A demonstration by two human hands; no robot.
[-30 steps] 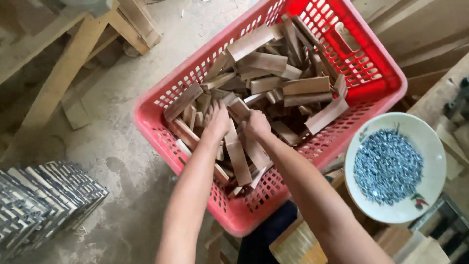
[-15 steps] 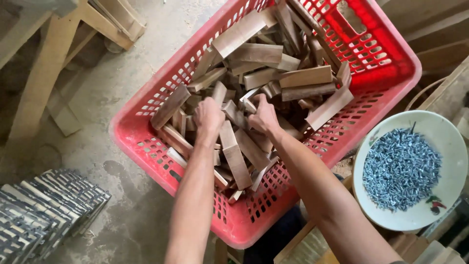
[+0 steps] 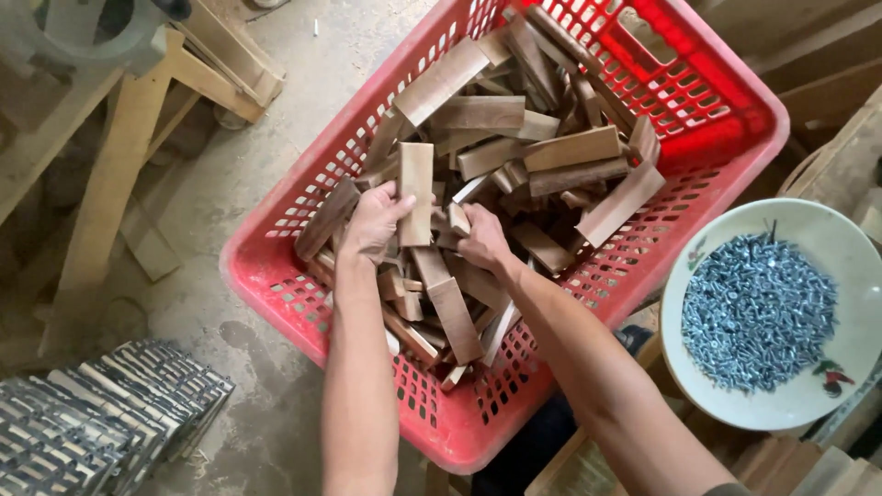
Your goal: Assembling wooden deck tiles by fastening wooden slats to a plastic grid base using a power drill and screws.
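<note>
Holding a flat wood block (image 3: 415, 193) upright, the left hand (image 3: 372, 223) pinches its long edge over the red basket (image 3: 276, 285). The right hand (image 3: 482, 241) is curled on small pieces (image 3: 457, 219) in the pile. The block looks light, hard and stiff, so holding its sides works best.

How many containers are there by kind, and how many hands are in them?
Red plastic basket of wood pieces: 1
White bowl of screws: 1
Hands in the basket: 2, left hand gripping a wood block, right hand among the pieces
Total: 4
</note>
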